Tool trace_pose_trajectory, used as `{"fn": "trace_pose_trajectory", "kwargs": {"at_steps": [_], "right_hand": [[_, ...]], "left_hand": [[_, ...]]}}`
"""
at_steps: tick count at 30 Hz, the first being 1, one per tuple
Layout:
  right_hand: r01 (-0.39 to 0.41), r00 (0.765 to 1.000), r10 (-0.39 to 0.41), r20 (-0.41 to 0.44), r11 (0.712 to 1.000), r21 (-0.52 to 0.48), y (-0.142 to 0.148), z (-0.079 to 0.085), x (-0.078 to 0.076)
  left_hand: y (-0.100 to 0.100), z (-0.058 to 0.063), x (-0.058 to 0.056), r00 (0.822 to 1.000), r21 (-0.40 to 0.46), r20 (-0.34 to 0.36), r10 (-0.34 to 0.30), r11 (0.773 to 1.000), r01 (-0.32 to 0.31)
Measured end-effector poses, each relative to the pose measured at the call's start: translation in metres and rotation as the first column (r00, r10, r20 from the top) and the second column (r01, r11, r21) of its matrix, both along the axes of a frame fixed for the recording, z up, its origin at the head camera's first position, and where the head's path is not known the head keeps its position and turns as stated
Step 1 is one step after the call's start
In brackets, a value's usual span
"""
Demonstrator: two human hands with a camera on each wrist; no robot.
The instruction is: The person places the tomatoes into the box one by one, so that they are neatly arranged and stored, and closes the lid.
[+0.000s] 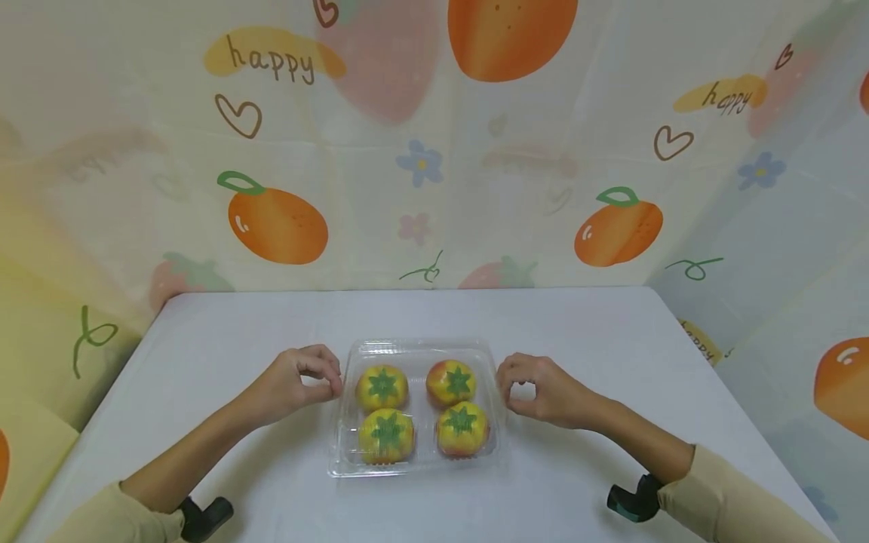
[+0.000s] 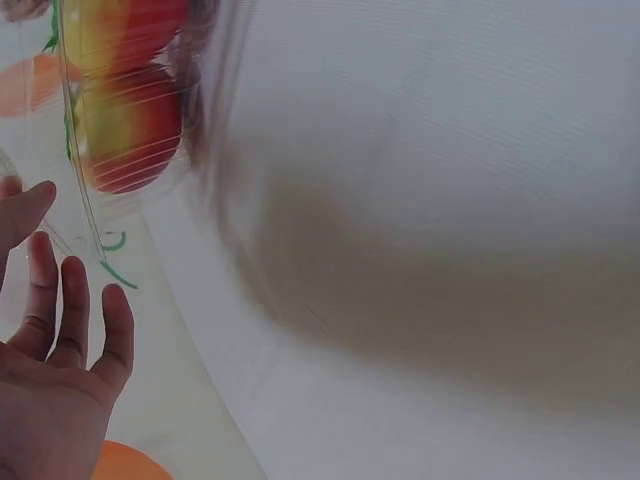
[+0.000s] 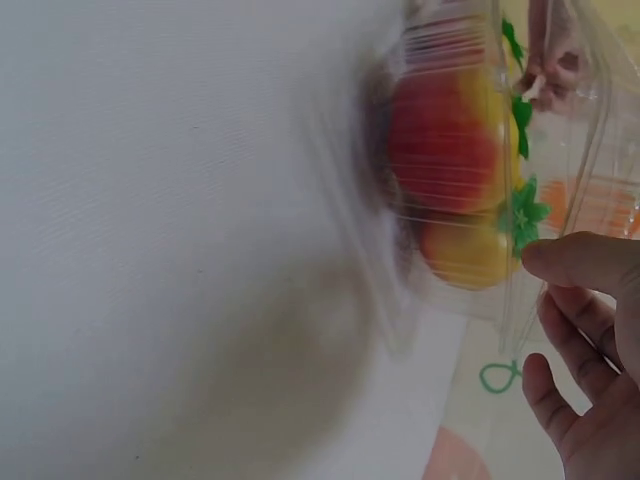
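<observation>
A clear plastic clamshell box (image 1: 418,434) sits on the white table, with several round yellow-and-red fruits (image 1: 382,387) under green star-shaped leaves inside. At the box's left side, my left hand (image 1: 302,382) pinches the clear rim between thumb and forefinger. My right hand (image 1: 539,388) does likewise on the right side. The right wrist view shows the right thumb (image 3: 575,262) on the clear edge, and a second clear edge slants away from the rim. In the left wrist view the other fingers (image 2: 75,305) are spread apart; reflections hide how the lid sits.
The white table (image 1: 258,317) reaches back to a printed curtain (image 1: 366,188) with oranges and strawberries. More curtain (image 1: 781,264) hangs along the right. Black wrist-camera mounts (image 1: 207,519) hang below both sleeves.
</observation>
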State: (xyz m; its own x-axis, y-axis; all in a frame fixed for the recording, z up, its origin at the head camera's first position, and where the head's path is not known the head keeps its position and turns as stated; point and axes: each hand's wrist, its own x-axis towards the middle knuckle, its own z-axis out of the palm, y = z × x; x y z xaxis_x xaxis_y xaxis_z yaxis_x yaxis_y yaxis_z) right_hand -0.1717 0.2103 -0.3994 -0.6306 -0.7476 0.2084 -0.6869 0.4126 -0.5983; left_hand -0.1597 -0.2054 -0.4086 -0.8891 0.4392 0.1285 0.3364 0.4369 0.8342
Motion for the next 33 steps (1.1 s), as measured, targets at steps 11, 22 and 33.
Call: {"fn": "trace_pose_trajectory", "kwargs": {"at_steps": [11,22,33], "right_hand": [[0.033,0.999,-0.026,-0.037,0.982,0.187,0.001,0.000,0.010],[0.052,0.996,-0.036,-0.086,0.980,0.194,0.006,0.003,0.016],[0.094,0.996,-0.092,-0.018,0.988,0.123,0.010,-0.001,0.024]], "left_hand": [[-0.007,-0.007,0.006,0.998,-0.034,0.019,-0.065,0.997,0.065],[-0.009,-0.009,0.010,0.995,-0.039,0.047,-0.093,0.995,0.094],[-0.008,-0.013,0.022,0.985,0.011,0.135,-0.103,0.995,0.103]]}}
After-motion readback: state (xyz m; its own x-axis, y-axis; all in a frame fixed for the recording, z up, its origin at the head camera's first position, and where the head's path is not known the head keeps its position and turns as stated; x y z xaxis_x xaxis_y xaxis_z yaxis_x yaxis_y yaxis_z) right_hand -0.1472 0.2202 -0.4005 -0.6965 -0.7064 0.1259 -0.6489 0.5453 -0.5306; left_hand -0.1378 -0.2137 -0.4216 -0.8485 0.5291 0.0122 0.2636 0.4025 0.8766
